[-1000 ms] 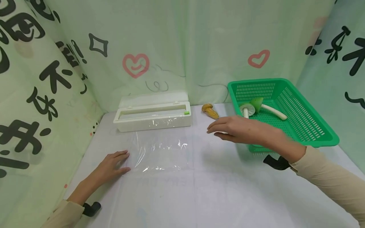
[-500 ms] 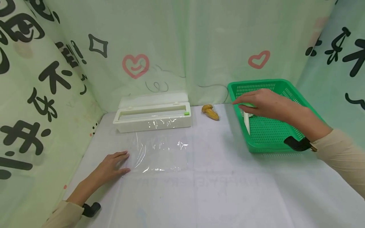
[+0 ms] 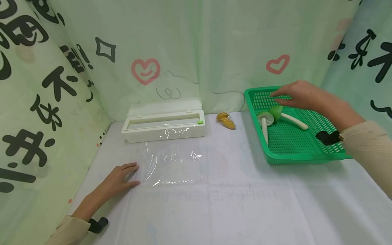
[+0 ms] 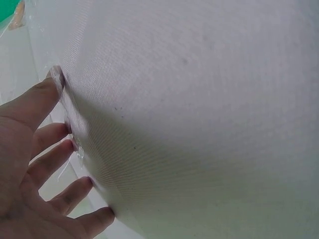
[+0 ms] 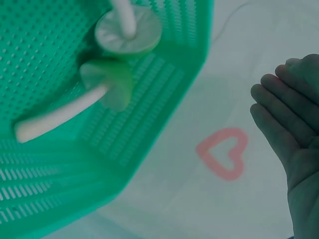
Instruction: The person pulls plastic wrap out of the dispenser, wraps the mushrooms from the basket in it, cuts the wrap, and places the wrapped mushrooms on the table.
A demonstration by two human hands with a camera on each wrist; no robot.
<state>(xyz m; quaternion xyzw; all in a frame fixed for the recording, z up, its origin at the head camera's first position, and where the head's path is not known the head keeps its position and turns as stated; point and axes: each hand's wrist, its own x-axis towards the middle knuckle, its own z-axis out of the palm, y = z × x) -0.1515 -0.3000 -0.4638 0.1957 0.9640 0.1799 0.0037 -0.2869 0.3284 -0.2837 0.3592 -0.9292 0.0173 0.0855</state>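
My left hand (image 3: 120, 178) rests on the table at the left edge of a sheet of clear cling film (image 3: 174, 168). Its fingers are spread, and in the left wrist view the fingertips (image 4: 58, 74) touch the film and cloth. The film runs out from a white cling film box (image 3: 165, 132) with its lid raised. My right hand (image 3: 303, 97) hovers above the green basket (image 3: 303, 158) with nothing in it, fingers extended. Inside the basket lie two green-capped toy mushrooms; one mushroom (image 5: 127, 32) shows its pale underside, the other mushroom (image 5: 107, 87) a long white stem.
A yellow-brown mushroom-shaped piece (image 3: 226, 120), shiny as if wrapped in film, lies between the box and the basket. A small green slider (image 3: 200, 121) sits on the box's right end. Printed curtains (image 3: 232, 51) enclose the white table (image 3: 245, 207) at the back and sides.
My right hand has moved from in front of the basket over the mushrooms, then further back and right above them. The left hand stays in place on the film.
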